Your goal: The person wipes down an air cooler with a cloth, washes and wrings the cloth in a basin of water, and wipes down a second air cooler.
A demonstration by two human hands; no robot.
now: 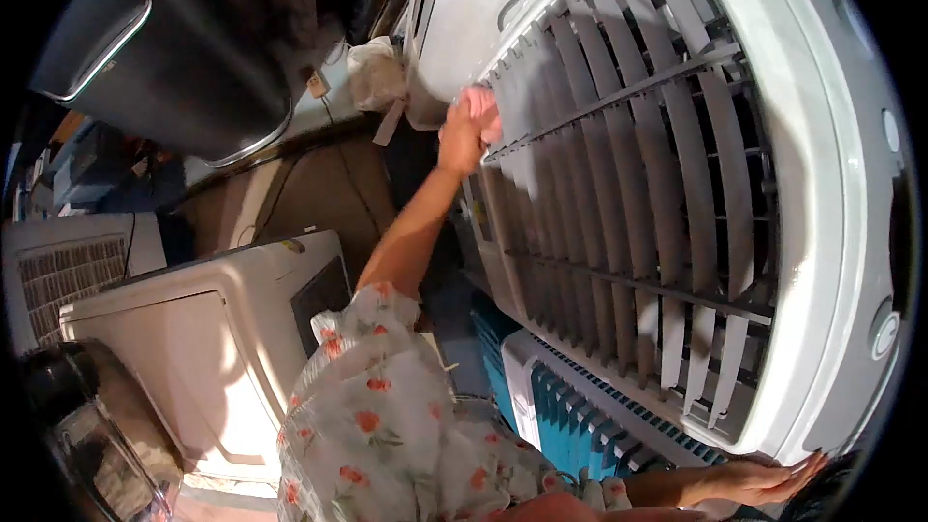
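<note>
My left hand point(462, 140) is closed around a bunched pink cloth point(482, 112). It presses the cloth against the edge of the grey louvers point(619, 174) on a large white air cooler point(807, 135). Some slats are wide and curved, with dark gaps between them. At the lower right, my right hand point(768, 479) has its fingers stretched out along the cooler's corner, and nothing shows in it. Both arms come from floral-print sleeves.
Beside the cooler is a white and teal finned unit point(580, 416). A white appliance casing point(208, 358) stands at left, near a glossy black cabinet point(164, 58). A cable with a white plug point(317, 85) and a plastic-wrapped bundle point(377, 75) lie near my left hand.
</note>
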